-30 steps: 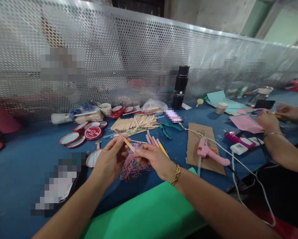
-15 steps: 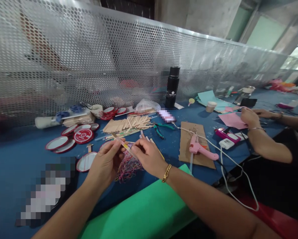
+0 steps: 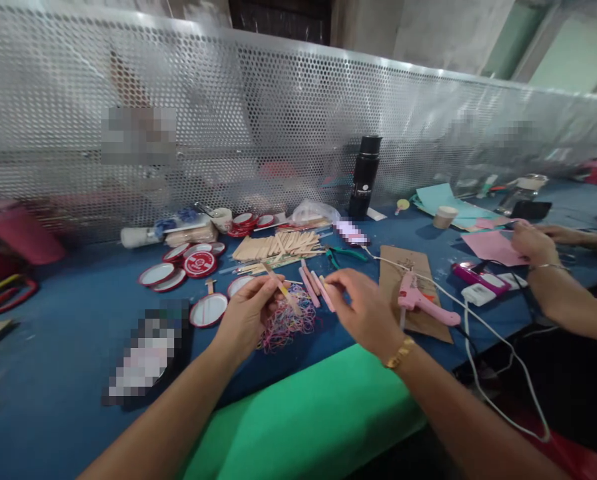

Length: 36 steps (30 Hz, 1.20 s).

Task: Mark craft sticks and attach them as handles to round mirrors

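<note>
- Flat yellow-marked stick [image 3: 284,290] is being pinched by left hand [image 3: 248,303], over tangled threads [image 3: 293,327].
- Pink rods [image 3: 309,287] are being neared by right hand [image 3: 361,307]; can't tell whether anything is being gripped.
- Wooden sticks [image 3: 278,245] are being carried by worktop [image 3: 68,373], farther back.
- Black bottle [image 3: 365,177] is being backed by perforated screen [image 3: 298,113].

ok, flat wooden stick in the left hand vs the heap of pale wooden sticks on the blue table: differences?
Support: the flat wooden stick is held up in the left hand; the heap of pale wooden sticks lies on the blue table.
Colour: the stick shows a yellow patch; the heap looks mostly plain.
Arrangement: the stick is single; the heap's sticks overlap.
Shared: narrow strip shape.
</note>
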Tool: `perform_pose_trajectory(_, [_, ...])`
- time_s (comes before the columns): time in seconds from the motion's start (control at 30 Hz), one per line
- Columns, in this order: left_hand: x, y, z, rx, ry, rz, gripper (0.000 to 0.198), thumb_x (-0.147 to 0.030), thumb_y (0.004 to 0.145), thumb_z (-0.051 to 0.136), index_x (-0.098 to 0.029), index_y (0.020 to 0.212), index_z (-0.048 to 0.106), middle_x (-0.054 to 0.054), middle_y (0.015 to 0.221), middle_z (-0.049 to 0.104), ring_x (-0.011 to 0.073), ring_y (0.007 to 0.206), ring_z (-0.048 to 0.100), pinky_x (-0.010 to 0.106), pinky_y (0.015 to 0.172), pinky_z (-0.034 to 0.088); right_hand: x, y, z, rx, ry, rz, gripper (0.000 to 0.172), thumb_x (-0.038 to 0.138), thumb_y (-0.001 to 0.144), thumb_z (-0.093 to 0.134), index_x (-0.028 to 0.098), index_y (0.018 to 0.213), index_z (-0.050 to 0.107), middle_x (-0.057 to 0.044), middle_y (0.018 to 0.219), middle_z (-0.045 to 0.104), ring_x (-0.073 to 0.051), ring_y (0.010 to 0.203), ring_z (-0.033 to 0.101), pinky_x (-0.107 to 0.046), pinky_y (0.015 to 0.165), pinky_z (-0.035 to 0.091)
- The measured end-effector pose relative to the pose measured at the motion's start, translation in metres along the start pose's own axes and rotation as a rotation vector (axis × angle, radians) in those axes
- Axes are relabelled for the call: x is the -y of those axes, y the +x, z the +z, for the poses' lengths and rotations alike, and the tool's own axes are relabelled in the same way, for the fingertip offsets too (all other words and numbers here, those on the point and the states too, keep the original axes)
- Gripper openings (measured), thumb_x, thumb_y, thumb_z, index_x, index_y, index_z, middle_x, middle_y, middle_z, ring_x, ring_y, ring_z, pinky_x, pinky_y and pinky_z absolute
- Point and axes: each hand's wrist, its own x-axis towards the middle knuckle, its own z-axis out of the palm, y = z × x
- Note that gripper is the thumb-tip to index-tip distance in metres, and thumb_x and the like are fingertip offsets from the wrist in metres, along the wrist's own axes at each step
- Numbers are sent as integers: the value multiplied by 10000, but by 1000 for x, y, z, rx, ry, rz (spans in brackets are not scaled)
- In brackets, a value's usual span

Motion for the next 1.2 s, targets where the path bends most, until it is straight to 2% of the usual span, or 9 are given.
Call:
perform_pose_trajectory(0.1, [2,-3,1,48,23,7,411,-422,504,988,-152,760,812,-3,638,665,56,551,538,131,471,424,-30,-27,-44,6,-536,31,230,237,988,485,145,1095,667,-150,1063,708,-306,1004,622,-438,906,450])
perform_pose_trajectory(0.17, [4,-4,2,63,39,15,399,-430,521,980,-156,760,813,5,676,686,59,564,548,138,484,428,-54,-46,-71,44,-842,126,239,202,946,501,127,1089,677,-175,1033,697,-335,958,610,-439,825,446])
perform_pose_trajectory(0.23, [6,-4,1,72,47,21,391,-432,536,974,-156,762,813,11,703,697,61,575,554,142,492,425,-73,-61,-91,111,-1013,211,232,196,902,542,127,1070,687,-172,998,694,-343,916,602,-417,757,430])
perform_pose_trajectory(0.37, [11,-2,0,92,41,14,391,-425,556,965,-153,795,815,12,724,699,62,586,551,147,499,416,-90,-78,-107,239,-1091,255,206,185,860,565,129,1008,696,-159,985,704,-333,908,613,-395,735,414])
perform_pose_trajectory(0.6, [13,-3,-1,110,47,22,339,-390,614,941,-151,816,811,17,716,688,76,601,564,157,517,435,-89,-74,-97,277,-1080,218,236,216,847,579,158,1049,685,-154,998,715,-338,916,659,-436,770,406])
perform_pose_trajectory(0.83, [11,-5,0,112,28,10,365,-394,599,953,-144,823,808,22,753,709,70,605,581,145,515,448,-97,-63,-96,365,-936,291,203,158,866,527,150,1011,669,-169,1007,685,-301,853,679,-399,732,451])
perform_pose_trajectory(1.0, [8,-3,-1,96,-17,-3,373,-386,581,968,-144,816,807,6,713,689,63,580,574,138,500,460,-88,-56,-100,115,-674,235,374,167,796,570,118,1164,617,-189,1098,639,-319,983,626,-417,814,502])
perform_pose_trajectory(1.1, [6,-2,0,82,-38,-7,380,-369,563,979,-138,807,802,2,700,685,58,568,566,133,486,457,-71,-51,-102,-43,-238,303,281,310,826,632,184,1077,635,-144,1021,656,-295,918,618,-409,770,512])
perform_pose_trajectory(1.2, [4,-1,0,78,-47,-10,382,-354,548,986,-130,792,796,-2,674,675,56,556,558,128,469,450,-44,-50,-91,-89,425,480,323,469,914,624,251,1151,624,-124,1122,675,-250,882,642,-349,660,502])
